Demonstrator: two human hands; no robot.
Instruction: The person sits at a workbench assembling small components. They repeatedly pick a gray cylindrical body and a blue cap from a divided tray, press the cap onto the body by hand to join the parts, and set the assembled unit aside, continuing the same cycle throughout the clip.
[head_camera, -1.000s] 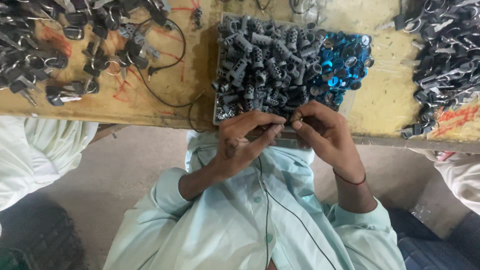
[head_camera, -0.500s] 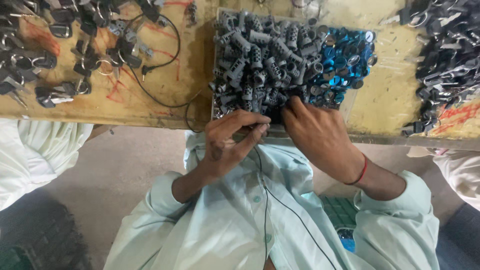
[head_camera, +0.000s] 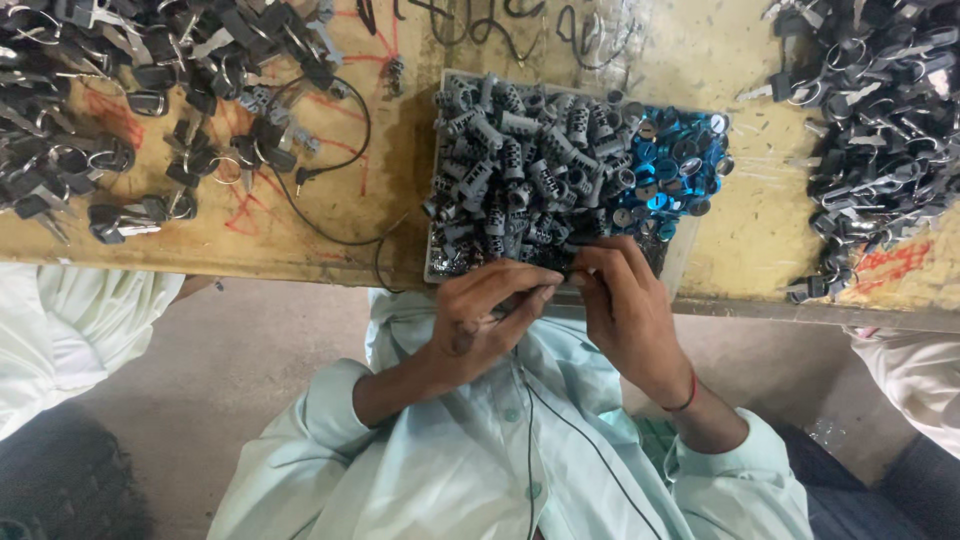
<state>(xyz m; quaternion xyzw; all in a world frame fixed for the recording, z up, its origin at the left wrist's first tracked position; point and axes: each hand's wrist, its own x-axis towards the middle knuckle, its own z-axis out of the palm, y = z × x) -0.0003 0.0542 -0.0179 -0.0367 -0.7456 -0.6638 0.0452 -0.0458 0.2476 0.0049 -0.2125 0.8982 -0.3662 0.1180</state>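
Grey cylinder (head_camera: 556, 272), small, stiff and likely light, sits pinched between your left hand (head_camera: 480, 315) and right hand (head_camera: 625, 305) at the tray's (head_camera: 436, 270) near edge. Grip its ribbed sides; its ends look slippery.

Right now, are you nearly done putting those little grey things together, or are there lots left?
Lots left. The tray is piled with grey ribbed cylinders and blue round caps. In hand: the left hand and right hand pinch one small dark piece between them at the table edge. Which pieces are finished cannot be told; heaps of dark keys lie on the table beside the tray.
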